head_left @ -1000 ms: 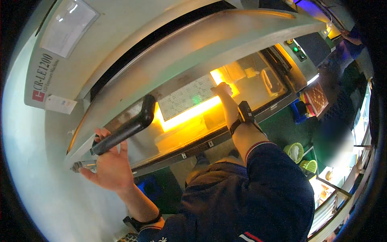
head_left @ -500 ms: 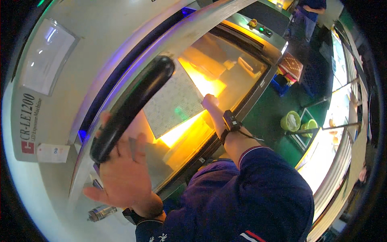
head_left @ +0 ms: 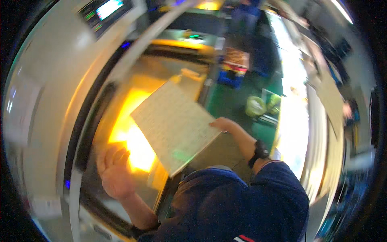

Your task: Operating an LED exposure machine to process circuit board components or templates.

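A flat, square, pale panel (head_left: 173, 125) with a fine pattern of small marks hangs tilted above the machine bed. My right hand (head_left: 223, 124) grips it by its right corner. My left hand (head_left: 117, 173), fingers spread and empty, is over the left part of the bed, apart from the panel. Under both lies the machine's glass bed (head_left: 129, 133), glowing bright yellow. The dark handle (head_left: 96, 117) of the raised lid is to the left and blurred by motion.
Left of the bed stands the white machine body with a small lit screen (head_left: 109, 9). Across a green floor (head_left: 258, 131) are green buckets (head_left: 255, 107), a blue crate (head_left: 230, 78) and a brightly lit table (head_left: 292, 133). Another person (head_left: 246, 16) stands at the far end.
My right hand has drawn the panel off the bed, toward me and up. The left hand has come away from the lid handle. My view has swung to the right.
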`<state>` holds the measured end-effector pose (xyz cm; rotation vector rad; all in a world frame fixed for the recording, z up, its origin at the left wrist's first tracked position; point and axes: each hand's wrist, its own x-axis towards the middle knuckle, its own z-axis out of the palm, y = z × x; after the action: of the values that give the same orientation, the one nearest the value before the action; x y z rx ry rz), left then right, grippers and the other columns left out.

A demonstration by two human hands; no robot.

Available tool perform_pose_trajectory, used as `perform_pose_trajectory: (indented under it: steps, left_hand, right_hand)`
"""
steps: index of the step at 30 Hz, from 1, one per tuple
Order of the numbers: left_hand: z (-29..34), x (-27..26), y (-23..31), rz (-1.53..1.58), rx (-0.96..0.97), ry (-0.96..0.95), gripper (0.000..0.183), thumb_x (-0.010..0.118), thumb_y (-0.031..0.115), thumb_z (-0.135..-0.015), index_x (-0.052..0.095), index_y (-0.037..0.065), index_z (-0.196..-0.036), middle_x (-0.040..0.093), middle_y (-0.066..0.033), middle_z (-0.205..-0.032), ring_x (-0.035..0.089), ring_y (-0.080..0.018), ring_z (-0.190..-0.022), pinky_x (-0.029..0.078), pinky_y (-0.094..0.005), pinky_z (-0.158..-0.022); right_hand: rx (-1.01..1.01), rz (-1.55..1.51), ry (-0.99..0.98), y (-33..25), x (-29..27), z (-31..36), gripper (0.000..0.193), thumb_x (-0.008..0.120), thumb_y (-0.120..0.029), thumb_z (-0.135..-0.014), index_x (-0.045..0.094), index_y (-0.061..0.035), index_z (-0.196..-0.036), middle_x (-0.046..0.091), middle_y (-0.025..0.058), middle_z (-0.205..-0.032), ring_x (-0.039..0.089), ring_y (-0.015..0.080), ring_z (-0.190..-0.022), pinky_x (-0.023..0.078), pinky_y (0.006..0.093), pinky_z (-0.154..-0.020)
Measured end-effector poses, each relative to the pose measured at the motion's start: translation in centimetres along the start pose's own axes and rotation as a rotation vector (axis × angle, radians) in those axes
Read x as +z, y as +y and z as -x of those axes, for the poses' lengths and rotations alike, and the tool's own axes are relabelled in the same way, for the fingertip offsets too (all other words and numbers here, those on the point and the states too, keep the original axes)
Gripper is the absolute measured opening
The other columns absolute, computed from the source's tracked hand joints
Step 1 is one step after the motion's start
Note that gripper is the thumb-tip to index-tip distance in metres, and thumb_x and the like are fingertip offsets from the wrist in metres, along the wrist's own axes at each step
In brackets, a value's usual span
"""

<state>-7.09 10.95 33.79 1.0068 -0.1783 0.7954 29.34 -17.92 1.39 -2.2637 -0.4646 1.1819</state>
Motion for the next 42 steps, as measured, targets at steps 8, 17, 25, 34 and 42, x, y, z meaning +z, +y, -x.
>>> perform_pose_trajectory:
  steps: [8, 17, 25, 34, 42]
  left_hand:
    - [10.3, -2.7, -15.3, -0.472, -0.922, 0.466, 0.049, 0.045, 0.033, -0.099, 0.043, 0.002, -0.138, 0.055, -0.015, -0.134, 0.053, -0.0303, -0.12, 0.043, -0.0454, -0.1]
    - [14.0, 2.4, -24.8, -0.37, -1.184, 0.229, 0.048, 0.054, 0.034, -0.097, 0.044, 0.006, -0.136, 0.055, -0.0127, -0.131, 0.059, -0.0299, -0.108, 0.047, -0.0457, -0.09]
    - [14.1, 10.2, -30.9, -0.382, -1.195, -0.105, 0.038, 0.054, 0.031, -0.097, 0.051, 0.008, -0.126, 0.063, -0.0118, -0.12, 0.062, -0.0246, -0.104, 0.047, -0.0395, -0.084]
    - [14.8, 9.9, -32.1, -0.388, -1.311, -0.161, 0.043, 0.056, 0.033, -0.097, 0.048, 0.006, -0.129, 0.063, -0.0104, -0.121, 0.062, -0.0227, -0.104, 0.047, -0.0373, -0.086]
    - [17.3, 1.7, -30.2, -0.457, -1.331, 0.118, 0.026, 0.051, 0.033, -0.1, 0.053, 0.012, -0.116, 0.064, -0.0068, -0.114, 0.063, -0.0199, -0.097, 0.047, -0.0366, -0.079]
  right_hand:
    - [-0.068, -0.833, 0.574, 13.3, 4.3, 25.5, 0.038, 0.069, -0.036, -0.091, 0.072, 0.0013, -0.097, 0.066, 0.0011, -0.082, 0.058, 0.0102, -0.078, 0.048, 0.0298, -0.069]
    - [0.303, -1.24, 1.432, 21.6, 0.4, 30.3, 0.046, 0.057, -0.035, -0.097, 0.064, 0.0082, -0.109, 0.066, 0.0093, -0.086, 0.06, 0.0162, -0.071, 0.047, 0.0315, -0.059]
    - [-0.379, -1.95, 1.735, 27.1, -12.4, 25.3, 0.047, 0.057, -0.041, -0.095, 0.056, -0.0017, -0.122, 0.063, 0.0089, -0.092, 0.059, 0.0184, -0.072, 0.047, 0.03, -0.059]
    - [0.042, 0.056, 1.758, 19.0, -22.6, 31.1, 0.068, 0.079, -0.018, -0.073, 0.052, -0.01, -0.135, 0.049, 0.0206, -0.139, 0.046, 0.0373, -0.131, 0.036, 0.0501, -0.108]
    - [0.854, 0.56, 1.605, 26.3, -30.3, 41.7, 0.051, 0.059, -0.013, -0.087, 0.053, -0.023, -0.136, 0.049, 0.009, -0.143, 0.044, 0.0315, -0.133, 0.03, 0.0545, -0.111]
